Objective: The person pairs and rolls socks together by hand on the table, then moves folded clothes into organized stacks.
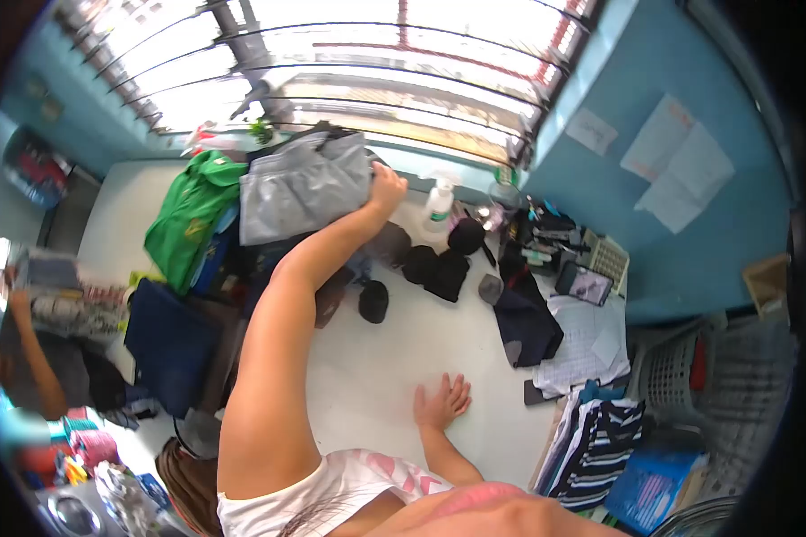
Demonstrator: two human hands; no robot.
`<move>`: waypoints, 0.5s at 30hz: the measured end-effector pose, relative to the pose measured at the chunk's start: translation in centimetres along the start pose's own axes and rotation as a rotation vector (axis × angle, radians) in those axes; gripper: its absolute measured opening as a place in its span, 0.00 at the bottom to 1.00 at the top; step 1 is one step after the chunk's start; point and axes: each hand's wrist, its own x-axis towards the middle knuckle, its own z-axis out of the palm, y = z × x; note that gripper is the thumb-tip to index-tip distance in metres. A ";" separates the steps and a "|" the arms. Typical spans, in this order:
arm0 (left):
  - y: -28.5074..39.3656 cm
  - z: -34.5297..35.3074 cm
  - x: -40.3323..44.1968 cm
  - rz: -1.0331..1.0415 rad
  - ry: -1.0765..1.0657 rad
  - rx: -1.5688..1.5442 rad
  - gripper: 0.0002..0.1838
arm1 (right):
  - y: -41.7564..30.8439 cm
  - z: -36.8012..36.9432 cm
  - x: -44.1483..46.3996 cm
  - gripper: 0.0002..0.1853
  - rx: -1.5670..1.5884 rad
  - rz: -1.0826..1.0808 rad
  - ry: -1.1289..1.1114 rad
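Observation:
My left arm stretches far across the white table (358, 385). At its end my left hand (389, 190) has its fingers closed on the right edge of a grey pair of shorts (300, 188), which lies on a pile of clothes. A green garment (192, 210) rests just left of the shorts. Palm down on the tabletop, my right hand (442, 401) is spread and holds nothing. Beyond it are a black bra (439, 271), a small black cup-shaped piece (373, 302) and a dark garment with grey ends (527, 315).
A white spray bottle (438, 208) stands near the barred window. On the right are a phone (586, 285), papers (582, 336), folded striped clothes (598, 447) and a grey basket (664, 369). Navy cloth (170, 345) lies left. Another person's arm (34, 345) shows far left.

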 end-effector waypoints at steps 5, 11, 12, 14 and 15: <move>-4.5 -10.4 -5.2 0.372 0.084 -0.071 0.09 | 0.3 0.3 -0.8 0.34 0.053 -0.049 0.051; -7.2 -23.7 -15.7 0.398 0.101 -0.521 0.07 | 2.0 0.1 -1.4 0.34 0.123 -0.093 -0.032; -7.3 -26.3 -18.5 0.212 0.054 -0.738 0.08 | 2.1 0.3 -1.1 0.34 0.159 -0.075 -0.079; -7.9 -30.0 -24.1 -0.122 -0.120 -1.187 0.10 | 2.2 1.7 0.2 0.34 0.661 -0.122 -0.344; -8.0 -32.0 -27.0 -0.398 -0.263 -1.575 0.14 | 2.7 3.5 0.9 0.33 1.152 -0.097 -0.607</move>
